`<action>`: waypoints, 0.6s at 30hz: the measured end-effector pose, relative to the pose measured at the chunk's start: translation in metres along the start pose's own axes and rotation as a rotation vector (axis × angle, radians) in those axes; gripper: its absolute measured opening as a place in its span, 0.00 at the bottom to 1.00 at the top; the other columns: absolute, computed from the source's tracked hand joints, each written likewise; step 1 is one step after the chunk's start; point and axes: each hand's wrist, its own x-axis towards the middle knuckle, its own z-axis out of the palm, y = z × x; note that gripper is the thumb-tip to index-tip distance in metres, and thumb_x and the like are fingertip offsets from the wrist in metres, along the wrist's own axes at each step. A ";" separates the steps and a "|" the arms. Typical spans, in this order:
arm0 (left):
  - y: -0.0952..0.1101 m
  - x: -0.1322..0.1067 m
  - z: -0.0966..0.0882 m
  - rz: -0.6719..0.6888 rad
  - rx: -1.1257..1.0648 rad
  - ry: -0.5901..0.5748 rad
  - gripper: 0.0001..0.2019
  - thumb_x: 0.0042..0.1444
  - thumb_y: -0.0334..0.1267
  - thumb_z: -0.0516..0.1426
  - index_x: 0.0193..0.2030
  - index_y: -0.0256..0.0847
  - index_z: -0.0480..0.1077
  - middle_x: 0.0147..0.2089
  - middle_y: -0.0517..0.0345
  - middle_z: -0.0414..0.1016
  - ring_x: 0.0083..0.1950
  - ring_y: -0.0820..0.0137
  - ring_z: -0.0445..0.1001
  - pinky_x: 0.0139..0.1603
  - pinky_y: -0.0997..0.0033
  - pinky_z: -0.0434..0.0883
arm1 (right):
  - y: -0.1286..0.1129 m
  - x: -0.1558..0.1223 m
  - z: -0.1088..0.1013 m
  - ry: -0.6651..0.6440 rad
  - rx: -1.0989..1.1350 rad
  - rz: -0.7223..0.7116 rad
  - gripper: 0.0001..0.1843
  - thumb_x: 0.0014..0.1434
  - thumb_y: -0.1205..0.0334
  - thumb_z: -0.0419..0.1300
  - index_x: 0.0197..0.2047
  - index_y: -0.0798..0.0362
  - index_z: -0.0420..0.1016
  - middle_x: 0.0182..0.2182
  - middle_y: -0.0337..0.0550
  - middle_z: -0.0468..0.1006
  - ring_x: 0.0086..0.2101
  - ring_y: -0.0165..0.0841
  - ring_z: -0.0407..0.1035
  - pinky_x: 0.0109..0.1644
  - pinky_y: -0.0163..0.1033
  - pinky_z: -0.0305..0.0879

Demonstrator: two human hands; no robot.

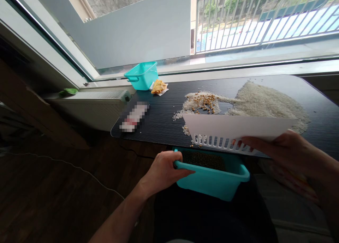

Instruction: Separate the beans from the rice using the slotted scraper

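My left hand point(165, 169) is closed on the left rim of a turquoise plastic bin point(209, 181), held just below the table's front edge. Small dark brownish grains point(205, 160) lie inside it. In my right hand point(280, 146) is a white plastic sheet point(233, 125) with a row of slots along its lower edge, tilted above the table edge and partly over the bin. Behind the sheet, a wide heap of white rice point(265, 100) spreads on the dark table. To its left, a smaller patch of rice carries yellow-orange kernels point(208, 102). The sheet hides part of the rice.
A second turquoise bin point(144, 75) stands at the table's far left corner, beside a folded yellow cloth point(159, 86). A blurred-out flat object point(134, 116) lies near the left edge. Behind are a radiator point(92, 98) and a window; a cable point(87, 176) runs over the floor.
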 end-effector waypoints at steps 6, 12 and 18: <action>-0.001 0.000 0.000 -0.013 -0.004 0.005 0.26 0.53 0.42 0.75 0.24 0.44 0.60 0.26 0.70 0.58 0.33 0.72 0.58 0.34 0.69 0.54 | 0.011 -0.002 -0.009 0.037 -0.098 -0.021 0.36 0.41 0.15 0.72 0.25 0.43 0.88 0.29 0.45 0.90 0.33 0.47 0.83 0.34 0.47 0.84; -0.002 0.000 -0.001 -0.019 -0.034 0.000 0.26 0.53 0.44 0.74 0.23 0.44 0.60 0.26 0.70 0.58 0.33 0.72 0.58 0.34 0.68 0.54 | 0.018 -0.008 -0.010 0.023 -0.047 0.022 0.35 0.38 0.16 0.74 0.23 0.42 0.86 0.28 0.45 0.89 0.32 0.46 0.83 0.38 0.50 0.87; -0.001 0.000 -0.001 -0.023 -0.031 -0.002 0.26 0.53 0.44 0.74 0.23 0.44 0.60 0.26 0.70 0.58 0.32 0.72 0.58 0.34 0.68 0.54 | 0.012 -0.007 -0.008 0.042 -0.064 0.031 0.39 0.36 0.12 0.71 0.23 0.42 0.87 0.25 0.45 0.87 0.29 0.45 0.82 0.36 0.50 0.86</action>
